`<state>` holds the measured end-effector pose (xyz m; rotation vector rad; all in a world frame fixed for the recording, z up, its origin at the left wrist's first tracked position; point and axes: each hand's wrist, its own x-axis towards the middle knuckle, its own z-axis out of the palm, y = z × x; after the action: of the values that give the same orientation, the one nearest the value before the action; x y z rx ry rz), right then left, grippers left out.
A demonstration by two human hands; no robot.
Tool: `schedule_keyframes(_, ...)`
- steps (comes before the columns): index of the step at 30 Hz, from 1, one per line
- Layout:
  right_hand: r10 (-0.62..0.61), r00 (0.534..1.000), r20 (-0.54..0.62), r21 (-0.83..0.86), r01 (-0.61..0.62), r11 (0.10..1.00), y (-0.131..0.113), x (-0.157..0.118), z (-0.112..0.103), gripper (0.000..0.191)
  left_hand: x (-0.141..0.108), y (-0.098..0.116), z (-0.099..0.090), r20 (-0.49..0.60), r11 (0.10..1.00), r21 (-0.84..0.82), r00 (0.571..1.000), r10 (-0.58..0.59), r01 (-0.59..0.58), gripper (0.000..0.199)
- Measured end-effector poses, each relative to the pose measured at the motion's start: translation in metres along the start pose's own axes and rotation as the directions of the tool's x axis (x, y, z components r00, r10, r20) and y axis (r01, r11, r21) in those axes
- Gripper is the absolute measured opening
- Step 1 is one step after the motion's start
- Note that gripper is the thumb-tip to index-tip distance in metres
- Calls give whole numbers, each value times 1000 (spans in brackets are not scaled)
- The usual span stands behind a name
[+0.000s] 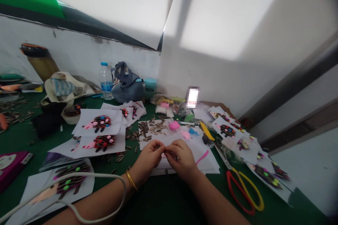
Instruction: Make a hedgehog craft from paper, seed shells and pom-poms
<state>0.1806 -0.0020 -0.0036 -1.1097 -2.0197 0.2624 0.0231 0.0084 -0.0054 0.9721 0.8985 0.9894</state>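
Green tabletop (pixel 18 141): left hand (pixel 150 154) and right hand (pixel 184 158), fingertips closed, pinch a small, mostly hidden piece (pixel 164 150) above white paper (pixel 211 164). Loose sunflower seeds (pixel 144 127) lie on its far left; a brushing wrist could scatter them.

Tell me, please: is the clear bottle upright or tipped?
Upright: the clear bottle stands on the green tabletop, its blue cap at the top.

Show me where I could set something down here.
Bare green cloth shows at lower right, between the scissors and hedgehog cards, and at left, between the magenta case and black bundle. It's crowded by the bottle and around the left hand and right hand, where seeds strew white paper.
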Motion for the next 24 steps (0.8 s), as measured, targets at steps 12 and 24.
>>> schedule_keyframes(12, 116, 990, -84, 151, -103, 983, 3, -2, 1, 13, 4, -4, -7, 47, 934, 322, 988, 145, -153, 26)
schedule_keyframes(24, 197, 979, 57, 135, -203, 970, 7, -6, 6, 22, 2, 1, -7, 77, 842, 472, 963, 258, -263, 23)
